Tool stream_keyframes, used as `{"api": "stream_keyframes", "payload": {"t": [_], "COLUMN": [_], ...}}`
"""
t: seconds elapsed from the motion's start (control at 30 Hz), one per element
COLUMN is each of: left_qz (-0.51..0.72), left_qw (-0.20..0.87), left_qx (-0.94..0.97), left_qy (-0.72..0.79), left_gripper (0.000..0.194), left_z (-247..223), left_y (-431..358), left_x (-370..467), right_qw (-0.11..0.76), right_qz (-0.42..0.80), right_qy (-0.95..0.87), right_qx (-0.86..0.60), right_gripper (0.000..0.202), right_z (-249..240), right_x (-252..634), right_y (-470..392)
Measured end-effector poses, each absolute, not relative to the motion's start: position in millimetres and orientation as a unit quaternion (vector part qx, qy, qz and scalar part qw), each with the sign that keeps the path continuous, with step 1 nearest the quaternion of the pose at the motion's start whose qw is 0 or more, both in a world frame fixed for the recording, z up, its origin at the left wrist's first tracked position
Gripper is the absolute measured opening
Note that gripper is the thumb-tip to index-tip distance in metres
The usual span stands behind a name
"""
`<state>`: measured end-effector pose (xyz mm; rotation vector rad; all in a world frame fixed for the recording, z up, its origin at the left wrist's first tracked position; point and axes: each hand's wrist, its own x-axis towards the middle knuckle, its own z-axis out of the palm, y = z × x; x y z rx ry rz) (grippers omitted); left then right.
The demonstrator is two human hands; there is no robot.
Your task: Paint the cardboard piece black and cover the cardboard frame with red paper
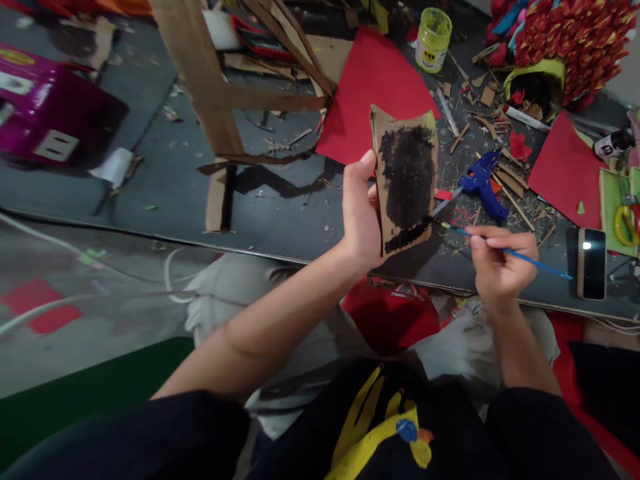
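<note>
My left hand point(361, 210) grips a piece of cardboard point(407, 180) by its left edge, thumb in front, and holds it tilted up above the table. Black paint covers most of the cardboard's face, with bare brown margins. In my right hand point(504, 263), a thin blue paintbrush point(533, 261) is pinched between thumb and fingers. The brush tip points left and lies near the cardboard's lower right edge; whether it touches is not clear. Behind the cardboard a blue glue gun point(483, 183) rests on the table.
On the dark table point(280, 233) lie red sheets point(380, 80), cardboard strips point(200, 73) and many scraps. A yellowish jar point(433, 41) stands at the back. A phone point(592, 263) lies at the right front edge; a purple object point(45, 107) is at far left.
</note>
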<state>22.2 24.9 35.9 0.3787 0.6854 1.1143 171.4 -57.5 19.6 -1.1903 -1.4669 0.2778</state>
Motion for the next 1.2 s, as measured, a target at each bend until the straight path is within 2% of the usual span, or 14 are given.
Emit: {"api": "stream_keyframes", "payload": {"t": [0.1,0.3,0.5,0.6,0.73,0.93,1.1,1.2], "left_qz": [0.510,0.504,0.528,0.515,0.503,0.544,0.507,0.519], "left_qw": [0.780,0.786,0.779,0.785,0.786,0.777,0.789,0.781], "left_qx": [0.178,0.178,0.173,0.168,0.169,0.175,0.161,0.154], "left_qy": [0.316,0.311,0.291,0.300,0.318,0.264,0.306,0.311], "left_gripper": [0.072,0.074,0.070,0.074,0.073,0.064,0.076,0.071], "left_z": [37.1,35.2,35.7,38.0,38.2,35.5,38.9,39.9], "left_y": [24.9,23.2,26.7,26.8,26.1,28.0,25.2,25.2], "left_x": [21.8,21.9,20.4,19.7,19.6,19.7,20.9,21.0], "right_qw": [0.616,0.613,0.624,0.641,0.619,0.629,0.612,0.593], "right_qz": [0.088,0.176,0.107,0.139,0.182,0.108,0.160,0.133], "right_qy": [-0.589,-0.567,-0.556,-0.548,-0.567,-0.563,-0.582,-0.599], "right_qx": [-0.516,-0.521,-0.538,-0.519,-0.512,-0.525,-0.511,-0.521], "right_gripper": [0.018,0.020,0.022,0.021,0.022,0.021,0.022,0.022], "right_z": [20.7,13.6,14.4,19.7,14.2,15.9,16.7,12.2], "right_x": [172.2,162.8,173.2,167.0,161.3,171.0,164.4,165.9], "right_y": [-55.2,-57.7,-50.1,-55.0,-56.9,-51.2,-58.5,-56.3]}}
